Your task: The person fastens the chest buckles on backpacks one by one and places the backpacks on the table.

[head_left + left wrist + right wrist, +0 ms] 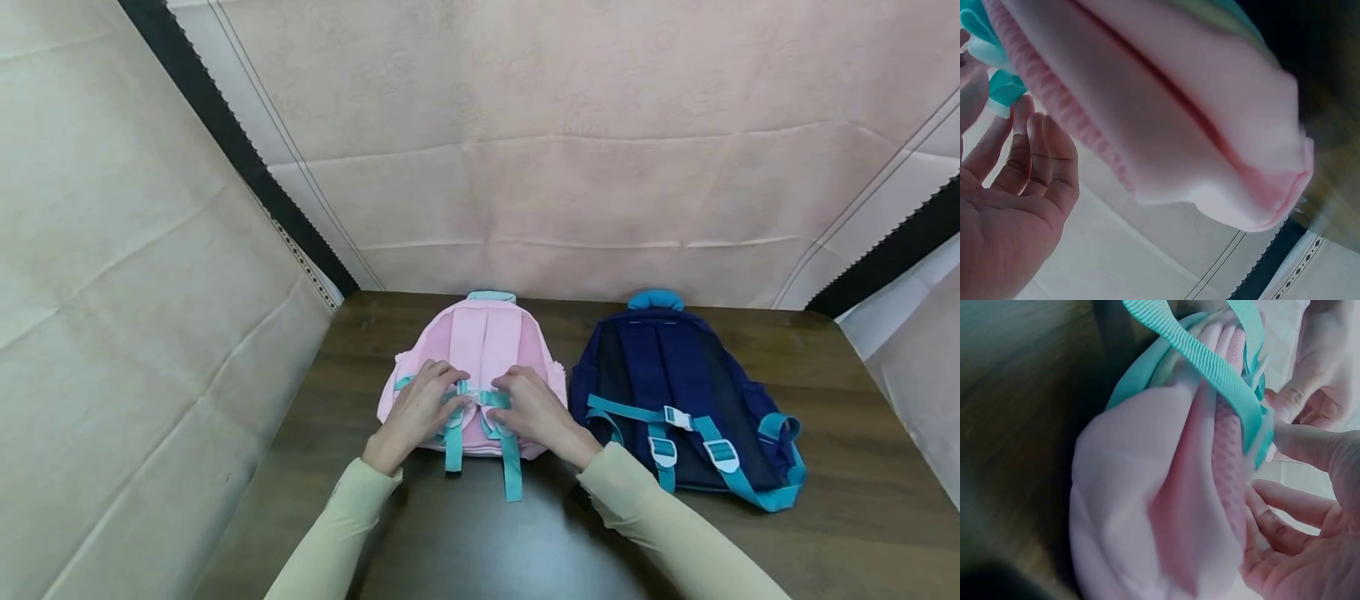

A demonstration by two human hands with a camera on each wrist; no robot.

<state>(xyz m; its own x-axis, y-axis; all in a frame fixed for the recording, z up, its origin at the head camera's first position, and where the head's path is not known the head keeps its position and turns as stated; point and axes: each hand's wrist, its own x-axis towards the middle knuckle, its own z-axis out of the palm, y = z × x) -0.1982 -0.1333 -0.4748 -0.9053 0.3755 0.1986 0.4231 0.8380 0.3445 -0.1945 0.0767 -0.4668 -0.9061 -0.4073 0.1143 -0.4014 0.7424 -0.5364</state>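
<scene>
A pink backpack lies on the table with its shoulder straps facing up. Across its lower middle runs a turquoise cross strap with a pale buckle. From the left, my left hand reaches over the pack, thumb and fingers parted around the buckle's left side. My right hand mirrors it on the right, its thumb at the turquoise webbing in the right wrist view and its other fingers loosely bent by the pink mesh. Two turquoise strap ends hang toward me between the wrists.
A navy backpack with turquoise straps and white buckles lies just right of the pink one, near my right forearm. Both packs rest on a dark wooden table. Pale fabric walls rise behind and at the sides.
</scene>
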